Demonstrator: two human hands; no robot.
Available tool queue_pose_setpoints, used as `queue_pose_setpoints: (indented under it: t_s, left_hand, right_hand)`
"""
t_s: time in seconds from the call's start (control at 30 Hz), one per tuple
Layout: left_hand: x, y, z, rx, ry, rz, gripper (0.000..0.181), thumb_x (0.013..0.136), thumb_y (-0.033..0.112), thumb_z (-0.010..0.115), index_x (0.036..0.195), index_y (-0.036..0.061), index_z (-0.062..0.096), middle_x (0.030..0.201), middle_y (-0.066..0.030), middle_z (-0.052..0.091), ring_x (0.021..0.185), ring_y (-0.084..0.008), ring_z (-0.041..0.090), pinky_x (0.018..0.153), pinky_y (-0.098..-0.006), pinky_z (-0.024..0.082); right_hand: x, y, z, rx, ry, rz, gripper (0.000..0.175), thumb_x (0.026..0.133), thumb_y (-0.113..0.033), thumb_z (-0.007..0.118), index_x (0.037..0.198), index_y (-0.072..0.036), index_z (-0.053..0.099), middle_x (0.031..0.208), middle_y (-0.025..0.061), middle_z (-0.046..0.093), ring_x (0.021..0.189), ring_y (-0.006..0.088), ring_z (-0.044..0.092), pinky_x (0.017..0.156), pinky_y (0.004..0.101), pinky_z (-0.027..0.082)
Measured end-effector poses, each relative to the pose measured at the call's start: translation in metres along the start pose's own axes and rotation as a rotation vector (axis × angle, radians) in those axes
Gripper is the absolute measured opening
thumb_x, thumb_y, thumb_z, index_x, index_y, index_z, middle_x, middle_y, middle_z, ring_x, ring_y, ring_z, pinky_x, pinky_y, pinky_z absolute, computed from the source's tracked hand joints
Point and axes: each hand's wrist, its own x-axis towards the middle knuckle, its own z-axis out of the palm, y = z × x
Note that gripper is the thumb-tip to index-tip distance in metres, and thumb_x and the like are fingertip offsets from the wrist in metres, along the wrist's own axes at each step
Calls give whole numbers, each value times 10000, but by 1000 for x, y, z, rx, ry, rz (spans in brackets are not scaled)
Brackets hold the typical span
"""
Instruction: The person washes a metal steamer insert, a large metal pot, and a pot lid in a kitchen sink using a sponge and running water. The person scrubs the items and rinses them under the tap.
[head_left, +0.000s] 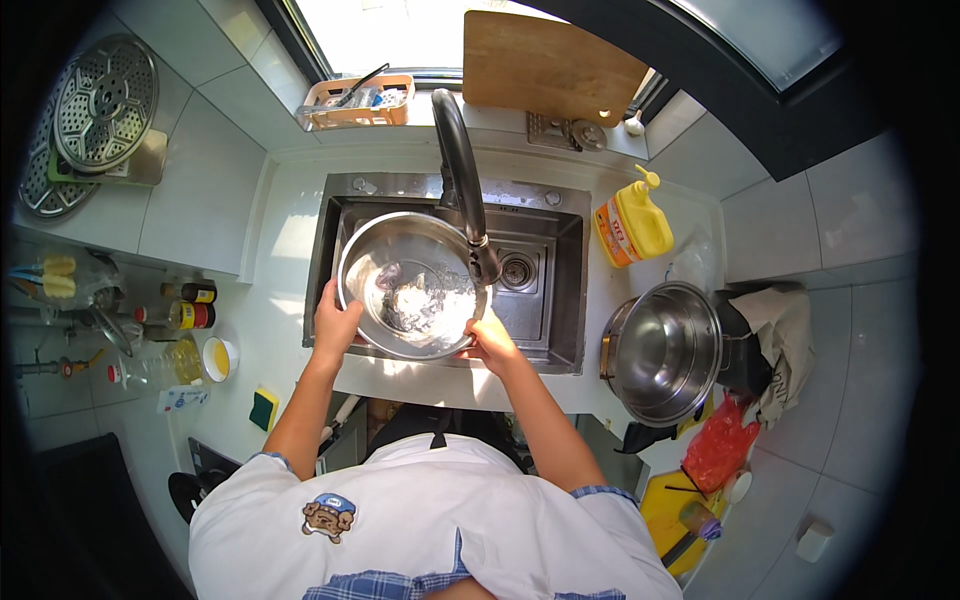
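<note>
Both my hands hold a round stainless steel basin (375, 251) over the left part of a steel sink (574, 300). My left hand (335, 322) grips its left side, the thumb over the rim. On the lower right of the rim is my right hand (491, 341), thumb on top and fingers partly hidden beneath. Bright, rippled water (412, 300) shows inside the basin. A dark gooseneck faucet (461, 157) arches above, its head (484, 262) over the basin's right rim. The sink's drain strainer (516, 271) is visible to the right.
Right of the sink stand a yellow pump jug (645, 221) and a large steel pot (664, 352). A wooden cutting board (551, 64) and an orange basket (397, 112) rest at the window. Leftward are a sponge (263, 409), a white cup (231, 358) and several bottles (187, 315).
</note>
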Motion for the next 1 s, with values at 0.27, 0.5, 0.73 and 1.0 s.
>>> queue_pose_setpoints:
  t_s: [0.27,0.5,0.73,1.0]
  left_hand:
    - [-7,17,-12,100,-391,-233,479,871,162,494,1303,-43,475,787,-187,673,541,-269,692,496,-341,606]
    - [9,-8,-2,106,-531,-346,437,872,147,485,1243,-84,485,838,-228,677,627,-316,718,529,-385,622]
    - [43,-77,102,26,-667,-213,299,910,105,602,1201,42,573,898,-48,660,736,-116,641,581,-276,546]
    - [64,-61,228,-325,-731,-242,356,966,219,590,1289,85,527,1016,-44,640,844,-189,641,742,-413,561]
  right_hand:
    - [-71,-45,2,-138,-11,139,585,922,-155,481,1436,-102,204,963,219,666,642,291,715,536,365,635]
    - [-107,-54,18,-370,180,25,702,931,-183,538,1479,-24,129,886,225,678,604,294,708,546,353,625]
    - [-143,-39,18,-892,579,-305,987,866,-138,589,1584,-80,-86,1214,271,615,770,325,709,692,367,561]
    - [-145,-21,-11,-805,876,-708,904,872,38,509,1611,-137,18,1596,230,270,1336,384,471,897,321,505]
